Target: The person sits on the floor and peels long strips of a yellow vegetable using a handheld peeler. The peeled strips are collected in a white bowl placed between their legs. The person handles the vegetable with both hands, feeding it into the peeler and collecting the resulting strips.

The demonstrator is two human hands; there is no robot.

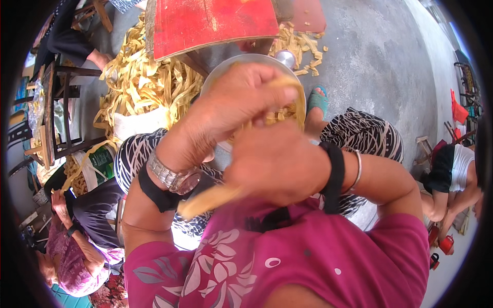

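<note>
A pale-yellow flat strip, blurred by motion, runs through both of my hands over a white basin. My left hand, with a watch at the wrist, pinches it between thumb and fingers near the basin's far side. Closer to my body, my right hand is closed on the strip, and one end sticks out to the left. How the strip is bent between my fingers is hidden. Small yellow pieces lie in the basin under my hands.
Ahead stands a red-topped wooden bench. A large heap of yellow strips lies on the floor to its left; loose pieces and a round metal lid-like object are at right. People sit on both sides; one at left holds a strip above a bucket.
</note>
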